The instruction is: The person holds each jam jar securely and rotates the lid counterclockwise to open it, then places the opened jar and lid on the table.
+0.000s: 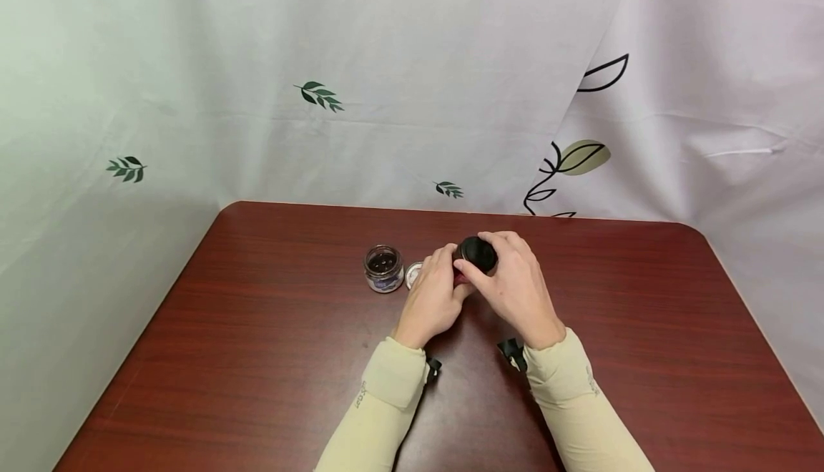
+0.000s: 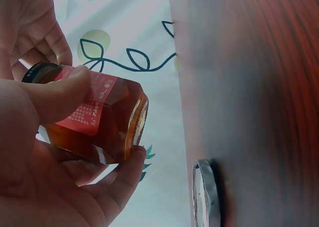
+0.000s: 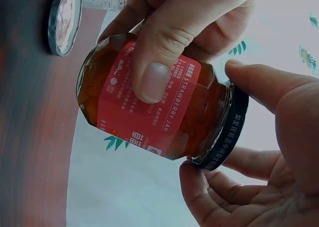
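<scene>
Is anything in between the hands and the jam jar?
No, nothing visible is in between. The left hand grips the jam jar around its glass body, and the right hand grips its black lid. The open small jar and a loose lid sit on the table, off to the left.

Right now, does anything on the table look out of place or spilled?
No spill shows. One oddity: a small jar stands open, its silver lid lying loose beside it. Both hands hold the strawberry jam jar, which looks intact.
</scene>
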Demonstrator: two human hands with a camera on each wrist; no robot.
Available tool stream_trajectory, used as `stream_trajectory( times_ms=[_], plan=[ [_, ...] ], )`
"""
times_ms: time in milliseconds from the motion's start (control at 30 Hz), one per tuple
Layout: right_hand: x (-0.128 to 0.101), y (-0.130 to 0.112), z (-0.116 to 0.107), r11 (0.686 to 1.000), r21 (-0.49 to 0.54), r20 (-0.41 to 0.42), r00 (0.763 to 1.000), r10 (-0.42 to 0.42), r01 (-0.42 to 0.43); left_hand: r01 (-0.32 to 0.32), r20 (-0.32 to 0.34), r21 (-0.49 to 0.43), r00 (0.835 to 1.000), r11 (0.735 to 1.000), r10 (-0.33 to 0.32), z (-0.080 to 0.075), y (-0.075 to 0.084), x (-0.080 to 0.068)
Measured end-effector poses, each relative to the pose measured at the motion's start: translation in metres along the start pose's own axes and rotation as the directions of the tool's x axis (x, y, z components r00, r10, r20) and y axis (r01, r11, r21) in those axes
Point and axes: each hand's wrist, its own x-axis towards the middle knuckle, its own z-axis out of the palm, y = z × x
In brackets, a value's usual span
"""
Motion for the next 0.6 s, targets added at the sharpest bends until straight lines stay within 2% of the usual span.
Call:
stream_trajectory(
  times_ms=[600],
  plan=[
    [-0.0002, 0.0020, -0.0025, 0.998, -0.022, 0.015, 0.998, -0.059, 0.059, 0.000, 0.010, 0.012, 1.000, 1.000, 0.000, -0.0010, -0.0002, 0.0002]
  ],
)
